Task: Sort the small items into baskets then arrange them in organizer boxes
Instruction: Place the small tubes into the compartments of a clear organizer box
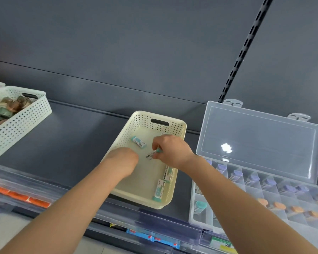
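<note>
Both hands in the cream basket [136, 120], the right one pinching an eraser.
On my remote view the right hand [170, 150] has its fingers [154, 143] clamped on a small teal-and-white eraser [155, 152] over the middle of the basket. The left hand [124, 161] sits low just beside it, knuckles toward me; I cannot tell whether its fingers grip anything. 1 loose eraser [138, 142] lies toward the far wall, and more erasers [160, 188] lie along the right wall. The basket stands on a dark shelf [72, 134], between a white basket [17, 125] of mixed items and an open clear organizer box [192, 198] holding purple, orange and teal pieces.
</note>
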A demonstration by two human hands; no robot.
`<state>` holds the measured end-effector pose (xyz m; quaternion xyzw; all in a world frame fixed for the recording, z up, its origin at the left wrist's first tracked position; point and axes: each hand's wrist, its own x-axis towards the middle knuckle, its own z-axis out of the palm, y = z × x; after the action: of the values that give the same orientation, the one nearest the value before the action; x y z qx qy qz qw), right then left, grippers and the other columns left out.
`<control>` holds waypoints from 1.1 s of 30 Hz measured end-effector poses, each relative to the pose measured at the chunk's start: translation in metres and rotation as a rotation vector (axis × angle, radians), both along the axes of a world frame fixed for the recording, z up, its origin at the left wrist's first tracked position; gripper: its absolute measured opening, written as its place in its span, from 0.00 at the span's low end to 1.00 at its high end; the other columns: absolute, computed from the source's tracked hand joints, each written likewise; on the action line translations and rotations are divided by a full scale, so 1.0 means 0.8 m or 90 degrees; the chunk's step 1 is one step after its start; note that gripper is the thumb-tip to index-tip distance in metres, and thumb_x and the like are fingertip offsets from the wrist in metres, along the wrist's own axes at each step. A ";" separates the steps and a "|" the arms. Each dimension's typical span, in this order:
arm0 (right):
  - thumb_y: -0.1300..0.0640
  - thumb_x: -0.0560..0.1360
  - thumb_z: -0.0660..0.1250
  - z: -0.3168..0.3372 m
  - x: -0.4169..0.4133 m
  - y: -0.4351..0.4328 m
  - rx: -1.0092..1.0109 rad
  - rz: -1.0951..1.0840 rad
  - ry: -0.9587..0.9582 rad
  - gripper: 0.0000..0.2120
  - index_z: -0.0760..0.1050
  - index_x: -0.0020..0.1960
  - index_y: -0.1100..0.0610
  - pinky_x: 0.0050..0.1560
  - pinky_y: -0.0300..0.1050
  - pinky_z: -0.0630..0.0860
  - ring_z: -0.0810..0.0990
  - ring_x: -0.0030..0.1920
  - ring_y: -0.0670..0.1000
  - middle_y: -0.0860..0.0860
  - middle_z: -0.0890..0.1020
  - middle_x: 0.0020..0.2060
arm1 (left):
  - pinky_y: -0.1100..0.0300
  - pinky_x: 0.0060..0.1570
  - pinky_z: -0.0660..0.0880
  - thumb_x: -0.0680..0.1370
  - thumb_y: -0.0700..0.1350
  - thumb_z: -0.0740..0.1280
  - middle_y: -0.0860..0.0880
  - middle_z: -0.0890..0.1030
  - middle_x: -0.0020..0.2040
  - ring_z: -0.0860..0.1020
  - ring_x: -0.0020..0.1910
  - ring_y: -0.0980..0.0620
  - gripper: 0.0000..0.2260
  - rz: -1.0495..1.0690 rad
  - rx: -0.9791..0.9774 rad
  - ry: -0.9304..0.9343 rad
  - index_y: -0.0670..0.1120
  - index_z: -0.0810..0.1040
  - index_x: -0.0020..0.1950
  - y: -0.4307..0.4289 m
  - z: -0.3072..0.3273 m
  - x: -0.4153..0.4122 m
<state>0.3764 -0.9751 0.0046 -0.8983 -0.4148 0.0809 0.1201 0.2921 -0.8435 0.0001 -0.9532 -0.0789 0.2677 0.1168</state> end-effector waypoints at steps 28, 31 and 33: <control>0.59 0.71 0.74 0.034 -0.087 -0.249 0.448 -0.217 -0.057 0.06 0.83 0.47 0.55 0.39 0.26 0.74 0.78 0.36 0.40 0.45 0.81 0.39 | 0.70 0.40 0.73 0.72 0.40 0.72 0.60 0.78 0.41 0.76 0.41 0.61 0.07 -0.020 -0.653 -0.563 0.53 0.81 0.44 -0.174 0.044 -0.052; 0.59 0.70 0.74 0.033 -0.090 -0.287 0.435 -0.238 -0.075 0.06 0.83 0.46 0.55 0.38 0.28 0.73 0.78 0.36 0.40 0.45 0.81 0.38 | 0.73 0.38 0.72 0.72 0.40 0.72 0.60 0.78 0.40 0.76 0.38 0.62 0.06 -0.065 -0.681 -0.540 0.51 0.82 0.44 -0.212 0.041 -0.048; 0.59 0.70 0.74 0.029 -0.092 -0.308 0.406 -0.252 -0.081 0.06 0.83 0.47 0.54 0.38 0.31 0.74 0.77 0.36 0.40 0.45 0.81 0.39 | 0.75 0.39 0.70 0.72 0.41 0.72 0.61 0.77 0.40 0.75 0.39 0.65 0.05 -0.107 -0.671 -0.522 0.50 0.82 0.45 -0.236 0.036 -0.046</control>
<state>0.3031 -1.2213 0.0277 -0.8818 -0.2444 -0.1330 0.3808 0.2556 -1.0325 0.0288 -0.9101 0.0985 -0.1234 -0.3830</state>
